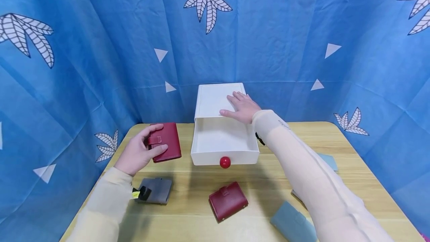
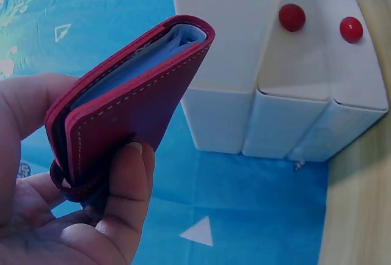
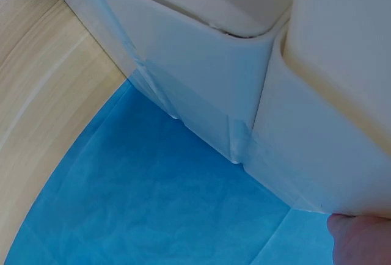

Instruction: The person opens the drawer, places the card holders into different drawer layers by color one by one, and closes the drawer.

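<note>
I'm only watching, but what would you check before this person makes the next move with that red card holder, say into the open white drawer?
1. Red card holder held: ok, the left hand grips it between thumb and fingers.
2. Its strap fastened: cannot tell; the clasp is not clearly shown.
3. Top drawer open: ok, pulled out, its visible floor bare.
4. Lower drawers shut: ok, both look closed.
5. Cabinet firmly braced: cannot tell; the right hand lies spread over its top, but pressure doesn't show.
6. Card holder over the drawer: not ok, it is off to the drawer's left.
</note>
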`<state>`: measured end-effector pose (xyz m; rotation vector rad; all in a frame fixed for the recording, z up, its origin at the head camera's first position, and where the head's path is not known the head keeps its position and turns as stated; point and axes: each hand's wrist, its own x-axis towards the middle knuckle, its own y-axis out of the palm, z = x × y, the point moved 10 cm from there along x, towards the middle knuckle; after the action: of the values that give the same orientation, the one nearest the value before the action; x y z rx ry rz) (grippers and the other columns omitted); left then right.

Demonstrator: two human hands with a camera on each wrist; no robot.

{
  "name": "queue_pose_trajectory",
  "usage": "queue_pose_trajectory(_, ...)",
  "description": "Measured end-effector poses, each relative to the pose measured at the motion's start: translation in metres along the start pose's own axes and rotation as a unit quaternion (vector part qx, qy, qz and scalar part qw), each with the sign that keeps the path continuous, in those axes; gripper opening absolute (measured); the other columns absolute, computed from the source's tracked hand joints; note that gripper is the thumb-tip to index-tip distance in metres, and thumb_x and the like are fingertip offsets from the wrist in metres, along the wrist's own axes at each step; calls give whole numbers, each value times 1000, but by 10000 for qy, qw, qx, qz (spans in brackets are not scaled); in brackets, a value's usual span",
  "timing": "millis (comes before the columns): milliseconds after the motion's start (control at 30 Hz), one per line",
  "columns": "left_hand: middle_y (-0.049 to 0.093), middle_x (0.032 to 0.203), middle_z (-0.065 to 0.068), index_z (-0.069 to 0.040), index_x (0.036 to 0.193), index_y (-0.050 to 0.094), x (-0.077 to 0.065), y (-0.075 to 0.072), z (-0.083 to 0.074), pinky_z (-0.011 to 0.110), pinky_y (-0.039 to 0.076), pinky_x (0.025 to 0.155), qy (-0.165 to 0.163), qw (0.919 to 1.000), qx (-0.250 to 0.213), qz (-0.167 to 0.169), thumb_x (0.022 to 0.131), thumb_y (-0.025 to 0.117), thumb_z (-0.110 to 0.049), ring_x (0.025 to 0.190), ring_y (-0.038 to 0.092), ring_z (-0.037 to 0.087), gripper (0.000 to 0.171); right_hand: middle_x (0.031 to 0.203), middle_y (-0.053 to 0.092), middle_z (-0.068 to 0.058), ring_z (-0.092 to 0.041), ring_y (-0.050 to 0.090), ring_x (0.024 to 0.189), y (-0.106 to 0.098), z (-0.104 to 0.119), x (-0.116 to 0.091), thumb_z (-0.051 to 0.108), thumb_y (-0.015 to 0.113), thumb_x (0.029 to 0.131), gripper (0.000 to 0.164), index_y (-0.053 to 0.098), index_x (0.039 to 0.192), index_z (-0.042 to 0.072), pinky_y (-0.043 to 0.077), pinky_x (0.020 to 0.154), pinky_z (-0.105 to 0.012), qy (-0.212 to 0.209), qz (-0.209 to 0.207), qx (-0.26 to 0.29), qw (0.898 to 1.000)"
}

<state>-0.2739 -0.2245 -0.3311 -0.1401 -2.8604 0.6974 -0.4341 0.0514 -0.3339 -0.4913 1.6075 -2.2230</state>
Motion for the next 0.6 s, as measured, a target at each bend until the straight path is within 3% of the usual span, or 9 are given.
queue_pose_trajectory(600,51,129,17,-13,143,43,28,19,-50,40,57,77,88,9977,598,308,83,76,-16,109,53,36,68,161,13,-7,-24,5,147,3,-5,2,79,34,84,93,21,155,20,2,118,-43,135,7,-71,9999)
